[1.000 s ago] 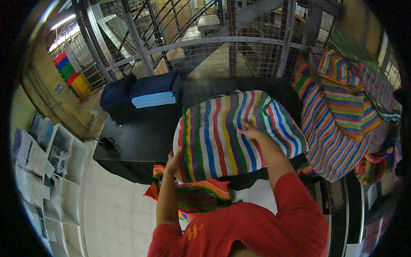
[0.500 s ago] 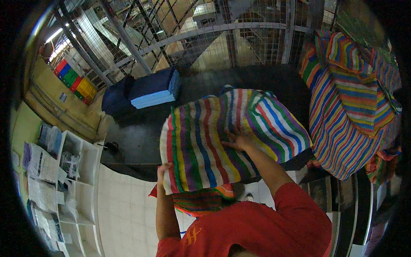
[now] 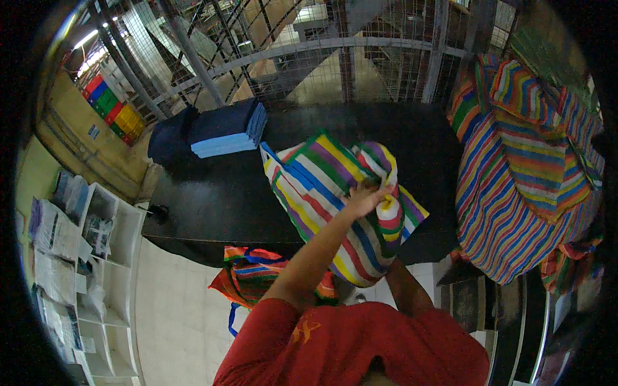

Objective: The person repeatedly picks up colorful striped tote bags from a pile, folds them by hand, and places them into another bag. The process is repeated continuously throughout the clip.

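A striped woven bag (image 3: 315, 212), with multicoloured bands and a blue strap at its upper left corner, lies bunched and partly folded at the table's front edge. My left hand (image 3: 367, 199) reaches across it from the lower left, its fingers closed on a fold at the rolled right side. Of my right arm only the forearm shows, rising to the bag's lower right. My right hand is hidden behind the bag's fabric, so its fingers cannot be seen.
The black table (image 3: 193, 206) carries a stack of folded dark and light blue cloth (image 3: 225, 132). A large pile of striped bags (image 3: 515, 174) stands at the right. An orange striped bag (image 3: 241, 283) sits below the table edge. White shelves (image 3: 125, 257) stand left; wire mesh runs behind.
The striped bag was spread wide across the table edge; now it is turned and gathered. My left hand has moved from its left corner to its right side, and my right hand has gone under it.
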Tool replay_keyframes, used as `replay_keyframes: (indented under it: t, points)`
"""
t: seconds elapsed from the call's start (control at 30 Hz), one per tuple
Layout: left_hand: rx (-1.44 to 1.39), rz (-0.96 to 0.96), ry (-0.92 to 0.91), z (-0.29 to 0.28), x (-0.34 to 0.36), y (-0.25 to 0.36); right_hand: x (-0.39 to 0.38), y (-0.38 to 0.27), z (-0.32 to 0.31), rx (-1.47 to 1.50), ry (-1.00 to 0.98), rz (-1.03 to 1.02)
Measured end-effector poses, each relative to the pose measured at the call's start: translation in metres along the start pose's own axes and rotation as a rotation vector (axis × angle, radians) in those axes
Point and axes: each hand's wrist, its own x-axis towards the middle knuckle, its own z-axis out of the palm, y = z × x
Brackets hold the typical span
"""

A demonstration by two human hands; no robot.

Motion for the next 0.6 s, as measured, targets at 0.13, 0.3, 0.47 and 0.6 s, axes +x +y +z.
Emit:
replay_keyframes:
  t: [0.13,0.3,0.47,0.6]
  points:
    - [-0.054,-0.159,0.179,0.066,0.015,-0.049,-0.065,0.055,-0.049,-0.278,-0.144,0.204]
    - [0.304,-0.124,0.196,0.112,-0.003,-0.038,-0.087,-0.010,-0.174,0.078,0.496,0.457]
    - [0.225,0.049,0.246,0.120,-0.004,-0.072,0.040,-0.025,-0.164,-0.175,0.547,0.265]
    - [0.224,0.345,0.229,0.102,-0.018,-0.096,0.105,-0.022,-0.141,-0.372,0.083,0.591]
